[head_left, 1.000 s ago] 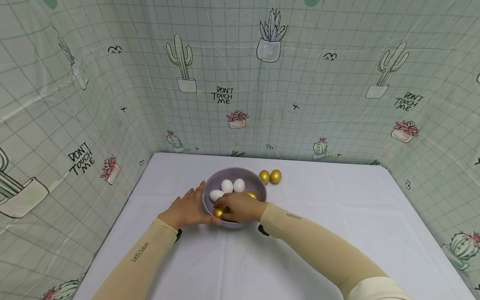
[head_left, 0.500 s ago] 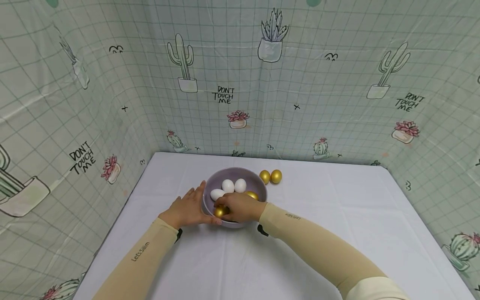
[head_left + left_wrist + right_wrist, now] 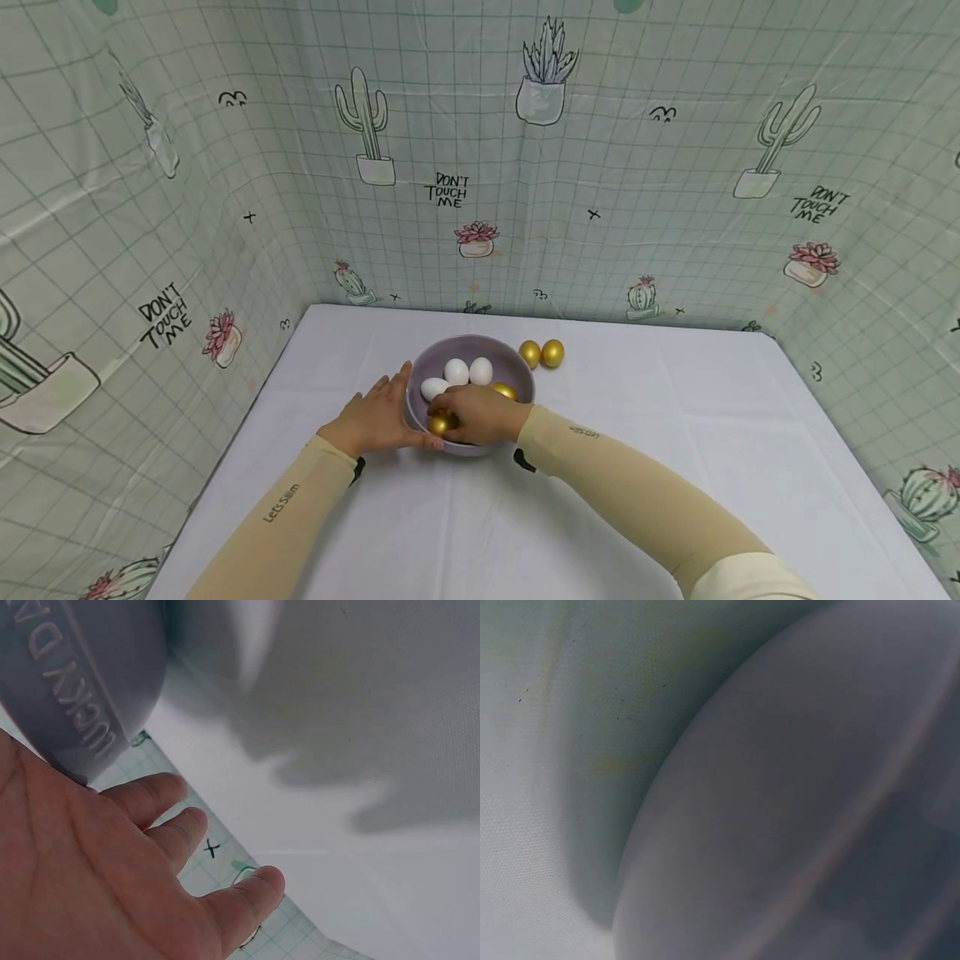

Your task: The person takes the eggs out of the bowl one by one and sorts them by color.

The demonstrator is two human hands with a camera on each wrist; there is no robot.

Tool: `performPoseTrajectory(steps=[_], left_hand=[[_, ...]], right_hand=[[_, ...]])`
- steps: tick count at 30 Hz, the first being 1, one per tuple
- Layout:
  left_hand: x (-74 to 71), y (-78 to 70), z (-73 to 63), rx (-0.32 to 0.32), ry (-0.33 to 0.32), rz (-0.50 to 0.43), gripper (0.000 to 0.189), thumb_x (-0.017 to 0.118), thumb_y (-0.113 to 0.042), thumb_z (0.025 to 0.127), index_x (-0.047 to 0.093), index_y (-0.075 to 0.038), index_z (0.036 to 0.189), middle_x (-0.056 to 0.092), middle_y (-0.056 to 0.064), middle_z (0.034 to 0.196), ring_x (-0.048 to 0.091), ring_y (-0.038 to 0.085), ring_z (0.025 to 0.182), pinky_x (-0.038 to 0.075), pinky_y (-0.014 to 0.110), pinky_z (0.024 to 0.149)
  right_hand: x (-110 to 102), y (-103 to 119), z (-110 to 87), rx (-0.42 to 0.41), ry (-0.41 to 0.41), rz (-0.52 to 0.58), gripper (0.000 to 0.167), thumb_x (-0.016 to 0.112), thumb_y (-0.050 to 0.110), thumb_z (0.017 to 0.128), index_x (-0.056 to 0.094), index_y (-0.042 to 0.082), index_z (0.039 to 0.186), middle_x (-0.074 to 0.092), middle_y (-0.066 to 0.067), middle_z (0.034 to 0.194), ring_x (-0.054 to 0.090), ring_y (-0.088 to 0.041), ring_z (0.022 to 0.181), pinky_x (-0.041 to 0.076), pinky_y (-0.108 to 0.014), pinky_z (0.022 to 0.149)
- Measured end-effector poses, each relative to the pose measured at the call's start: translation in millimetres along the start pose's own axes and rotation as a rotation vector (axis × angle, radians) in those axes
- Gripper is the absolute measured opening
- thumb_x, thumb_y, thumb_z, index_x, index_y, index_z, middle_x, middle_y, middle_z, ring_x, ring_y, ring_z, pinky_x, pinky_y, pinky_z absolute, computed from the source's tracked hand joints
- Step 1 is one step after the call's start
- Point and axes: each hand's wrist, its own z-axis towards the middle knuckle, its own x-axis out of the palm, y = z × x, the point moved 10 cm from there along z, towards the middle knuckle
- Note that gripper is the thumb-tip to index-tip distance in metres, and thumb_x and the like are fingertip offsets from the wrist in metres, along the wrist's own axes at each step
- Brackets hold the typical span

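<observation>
A purple bowl stands on the white-covered table, holding several white and golden eggs. My right hand reaches into it from the right, and its fingers grip a golden egg near the front left wall. Another golden egg shows behind that hand, beside a white egg. My left hand rests against the bowl's left side, its thumb along the front rim. In the left wrist view, raised lettering marks the bowl's wall, and the left fingers spread out straight. The right wrist view shows mostly the bowl's outer wall.
Two golden eggs lie side by side on the table behind the bowl's right side. A cactus-printed cloth hangs around the back and sides. The white tablecloth stretches to the right.
</observation>
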Motion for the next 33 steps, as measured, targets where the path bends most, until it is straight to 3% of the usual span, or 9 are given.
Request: performPoseTrajectory(steps=[33], left_hand=[[0.5, 0.1, 0.1, -0.006, 0.004, 0.003, 0.141, 0.067, -0.086, 0.063, 0.006, -0.003, 0.160, 0.028, 0.022, 0.158, 0.024, 0.042, 0.145, 0.025, 0.071, 0.105]], right_hand=[[1.2, -3.6, 2.5, 0.015, 0.007, 0.003, 0.032, 0.074, 0.024, 0.092, 0.069, 0.015, 0.122, 0.066, 0.003, 0.112, 0.059, -0.008, 0.096, 0.048, -0.024, 0.086]])
